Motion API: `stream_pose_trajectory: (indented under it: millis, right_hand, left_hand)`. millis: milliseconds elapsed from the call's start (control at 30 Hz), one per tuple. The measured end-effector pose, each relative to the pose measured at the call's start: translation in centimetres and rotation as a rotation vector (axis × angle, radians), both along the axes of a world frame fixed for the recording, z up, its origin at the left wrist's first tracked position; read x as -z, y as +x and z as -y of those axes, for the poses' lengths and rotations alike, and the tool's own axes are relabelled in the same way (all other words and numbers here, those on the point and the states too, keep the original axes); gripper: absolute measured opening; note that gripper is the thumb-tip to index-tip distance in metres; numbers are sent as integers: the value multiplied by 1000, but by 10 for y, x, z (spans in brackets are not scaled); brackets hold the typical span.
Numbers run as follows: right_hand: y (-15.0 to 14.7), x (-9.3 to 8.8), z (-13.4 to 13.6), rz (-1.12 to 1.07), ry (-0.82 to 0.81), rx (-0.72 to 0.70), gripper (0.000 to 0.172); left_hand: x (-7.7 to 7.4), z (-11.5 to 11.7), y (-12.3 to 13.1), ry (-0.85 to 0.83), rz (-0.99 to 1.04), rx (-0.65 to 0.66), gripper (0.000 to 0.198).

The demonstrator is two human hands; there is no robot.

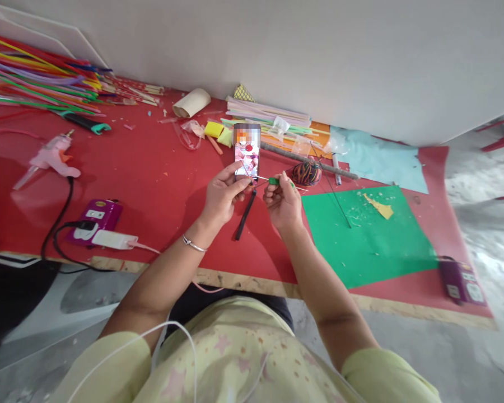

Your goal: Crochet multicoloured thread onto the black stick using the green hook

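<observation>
My left hand (223, 195) is closed in a pinch on the end of a thin white stick (261, 178) above the red table (159, 184). My right hand (282, 197) is closed around a small green piece (274, 181) wrapped on that same stick. A phone (247, 152) stands propped just behind my hands with a picture on its screen. A ball of multicoloured yarn (306, 173) lies right of the phone. A black strip (245, 215) lies on the table under my hands.
A green sheet (369, 240) with yellow scraps lies at the right, a light blue sheet (378, 159) behind it. A pink glue gun (52, 157), purple power strip (96, 215) and cables sit at the left. Coloured straws (37, 75) pile at the back left.
</observation>
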State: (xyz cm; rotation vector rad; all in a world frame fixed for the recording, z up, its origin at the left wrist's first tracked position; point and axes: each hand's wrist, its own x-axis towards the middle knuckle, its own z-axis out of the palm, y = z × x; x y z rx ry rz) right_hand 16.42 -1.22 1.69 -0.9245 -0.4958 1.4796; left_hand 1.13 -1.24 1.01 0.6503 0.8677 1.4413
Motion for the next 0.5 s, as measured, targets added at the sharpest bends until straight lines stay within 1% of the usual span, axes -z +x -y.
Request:
stream_pose_trajectory:
  millis: [133, 300, 500]
  right_hand:
    - [2, 3, -2, -1, 3, 3, 34]
    - [1, 2, -3, 53, 1, 20, 38]
    - [1, 1, 0, 73, 44, 6, 35]
  left_hand:
    - [2, -1, -1, 23, -3, -11, 60]
    - [4, -2, 0, 37, -3, -21, 59]
    - [4, -1, 1, 20, 1, -34, 57]
